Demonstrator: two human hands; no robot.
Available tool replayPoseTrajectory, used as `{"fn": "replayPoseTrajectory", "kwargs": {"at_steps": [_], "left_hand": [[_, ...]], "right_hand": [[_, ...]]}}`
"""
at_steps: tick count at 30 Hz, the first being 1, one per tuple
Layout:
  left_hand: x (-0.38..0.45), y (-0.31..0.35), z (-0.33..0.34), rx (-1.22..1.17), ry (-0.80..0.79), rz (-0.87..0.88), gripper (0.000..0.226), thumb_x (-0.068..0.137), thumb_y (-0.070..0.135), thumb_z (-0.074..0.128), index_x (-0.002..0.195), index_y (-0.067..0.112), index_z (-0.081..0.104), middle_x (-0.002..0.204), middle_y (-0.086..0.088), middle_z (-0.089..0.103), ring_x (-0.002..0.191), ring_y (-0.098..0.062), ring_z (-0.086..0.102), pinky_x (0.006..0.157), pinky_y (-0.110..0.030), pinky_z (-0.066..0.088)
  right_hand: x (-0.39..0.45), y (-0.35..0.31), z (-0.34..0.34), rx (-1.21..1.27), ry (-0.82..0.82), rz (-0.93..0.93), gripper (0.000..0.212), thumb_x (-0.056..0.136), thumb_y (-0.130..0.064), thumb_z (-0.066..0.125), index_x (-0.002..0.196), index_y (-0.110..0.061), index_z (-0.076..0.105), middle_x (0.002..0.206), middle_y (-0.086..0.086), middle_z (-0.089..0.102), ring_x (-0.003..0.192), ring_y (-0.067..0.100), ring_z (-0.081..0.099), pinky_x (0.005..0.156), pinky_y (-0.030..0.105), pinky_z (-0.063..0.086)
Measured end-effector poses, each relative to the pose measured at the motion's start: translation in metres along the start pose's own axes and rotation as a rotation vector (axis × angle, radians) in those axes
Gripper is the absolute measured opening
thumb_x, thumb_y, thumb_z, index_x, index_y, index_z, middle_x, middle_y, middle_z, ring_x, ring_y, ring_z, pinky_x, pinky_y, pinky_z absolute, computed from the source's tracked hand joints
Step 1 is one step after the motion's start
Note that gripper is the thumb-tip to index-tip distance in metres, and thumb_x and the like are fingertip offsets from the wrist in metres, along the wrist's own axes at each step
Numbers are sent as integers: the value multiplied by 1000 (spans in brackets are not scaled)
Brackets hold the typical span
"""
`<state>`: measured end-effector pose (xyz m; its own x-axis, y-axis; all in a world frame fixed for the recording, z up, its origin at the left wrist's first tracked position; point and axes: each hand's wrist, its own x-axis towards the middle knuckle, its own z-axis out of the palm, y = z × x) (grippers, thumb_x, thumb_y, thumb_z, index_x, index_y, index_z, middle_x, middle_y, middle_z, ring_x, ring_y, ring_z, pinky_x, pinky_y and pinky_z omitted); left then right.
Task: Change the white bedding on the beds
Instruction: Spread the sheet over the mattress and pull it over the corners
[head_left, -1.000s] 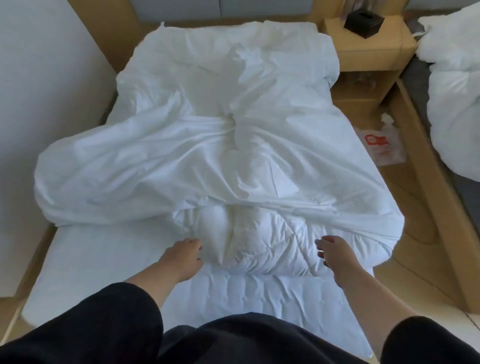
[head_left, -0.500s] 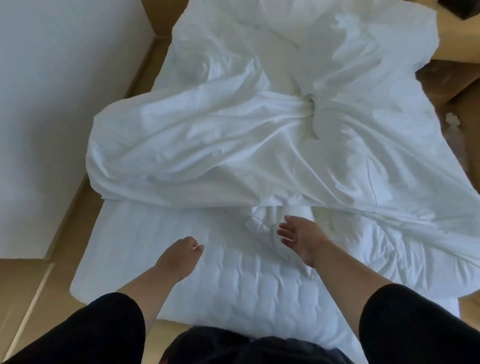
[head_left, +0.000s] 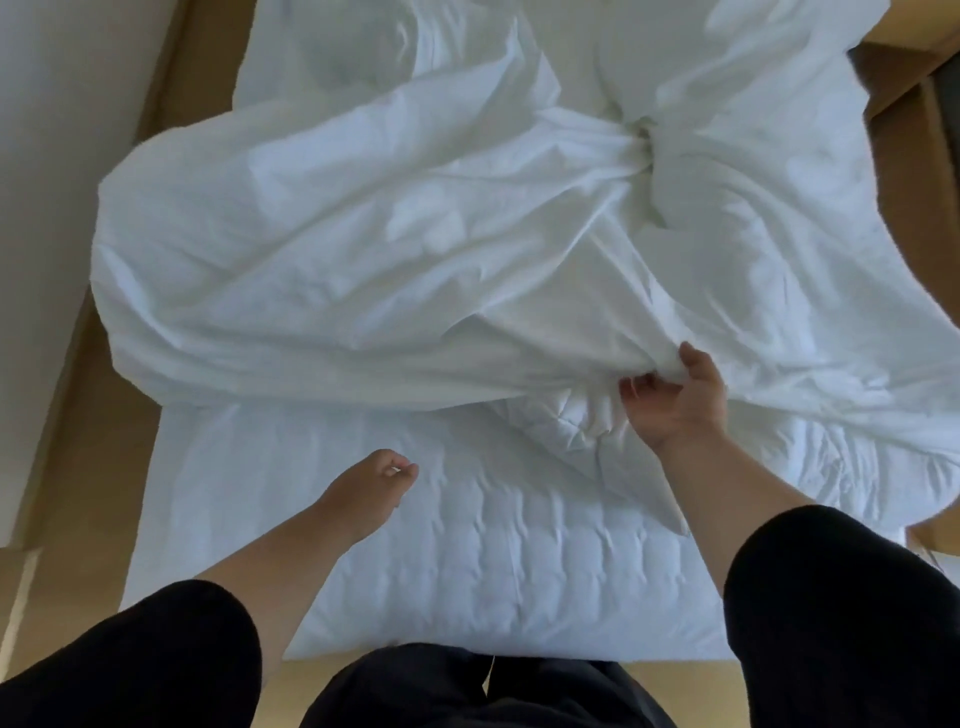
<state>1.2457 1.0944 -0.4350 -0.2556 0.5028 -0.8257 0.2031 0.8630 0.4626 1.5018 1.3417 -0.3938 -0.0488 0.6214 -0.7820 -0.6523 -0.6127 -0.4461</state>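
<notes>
A crumpled white duvet cover (head_left: 415, 249) lies bunched across the upper part of the bed. Under its near edge a quilted white duvet (head_left: 561, 426) pokes out. The bare quilted mattress pad (head_left: 467, 571) covers the near end of the bed. My right hand (head_left: 675, 400) pinches the near edge of the duvet cover between thumb and fingers, lifting it slightly over the quilted duvet. My left hand (head_left: 374, 483) hovers over the mattress pad with fingers loosely curled and nothing in them.
A white wall (head_left: 52, 156) runs along the left. The wooden bed frame (head_left: 104, 467) borders the mattress on the left and at the near end. A wooden ledge (head_left: 893, 67) shows at the top right. My black sleeves and clothing fill the bottom.
My right hand moved up and right from the quilted duvet and took hold of the duvet cover's near edge. The view shifted closer over the bed. My left hand stayed near the same place.
</notes>
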Motion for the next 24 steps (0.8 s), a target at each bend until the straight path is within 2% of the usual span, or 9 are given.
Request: {"fn": "replayPoseTrajectory", "kwargs": {"at_steps": [3,5,7,9,11,13,15,17,24], "left_hand": [[2,39,6,-156,-25,113,26,88,48,56,103,30,64,107,1,68,97,-17,68,88,-41,54],[1,67,13,-47,43,274,21,91,41,59,107,28,63,105,8,67,97,-15,64,86,-36,51],[-2,91,23,153,154,514,23,94,30,63,115,23,62,108,13,60,99,-10,58,88,-29,48],[-5,110,31,294,132,654,31,94,29,63,123,20,59,115,11,55,106,-9,53,92,-30,46],[-4,120,39,407,43,643,32,95,31,60,125,21,56,117,11,53,108,-10,51,93,-32,46],[1,121,48,500,-11,582,29,95,30,57,123,23,56,114,13,53,106,-12,52,91,-31,46],[5,115,59,545,-44,491,27,95,29,55,122,24,55,113,13,54,103,-13,54,90,-31,46],[6,104,71,588,-79,402,26,96,29,55,121,24,55,113,11,56,100,-14,55,88,-31,47],[-12,72,87,633,-72,175,29,95,29,55,122,22,56,112,9,57,98,-14,57,88,-30,48]], "right_hand": [[-20,-2,-9,77,-75,-22,46,50,-7,74,94,-13,63,90,7,72,84,26,70,87,35,55],[-34,12,-27,31,-61,12,48,48,-10,79,94,-14,70,94,7,75,88,28,73,94,40,54],[-52,31,-68,11,51,90,54,58,-15,82,110,-11,72,111,11,74,105,32,70,99,49,52],[-76,42,-122,-30,266,163,54,72,-16,77,125,-9,66,118,13,72,110,34,66,90,48,55],[-93,39,-176,-64,482,194,57,72,-14,79,127,-10,63,116,12,71,102,32,68,74,43,60],[-101,26,-215,-120,649,197,36,82,-13,77,115,-12,63,121,11,68,94,30,67,62,40,63],[-95,12,-235,-210,729,239,31,85,-16,77,112,-13,61,121,9,66,91,29,67,63,39,63],[-80,2,-241,-261,792,281,49,82,-21,81,125,-14,59,118,8,66,94,31,67,70,41,60],[-45,-26,-205,-1156,577,590,72,88,-52,67,144,-17,39,132,13,54,105,31,57,85,53,46]]}}
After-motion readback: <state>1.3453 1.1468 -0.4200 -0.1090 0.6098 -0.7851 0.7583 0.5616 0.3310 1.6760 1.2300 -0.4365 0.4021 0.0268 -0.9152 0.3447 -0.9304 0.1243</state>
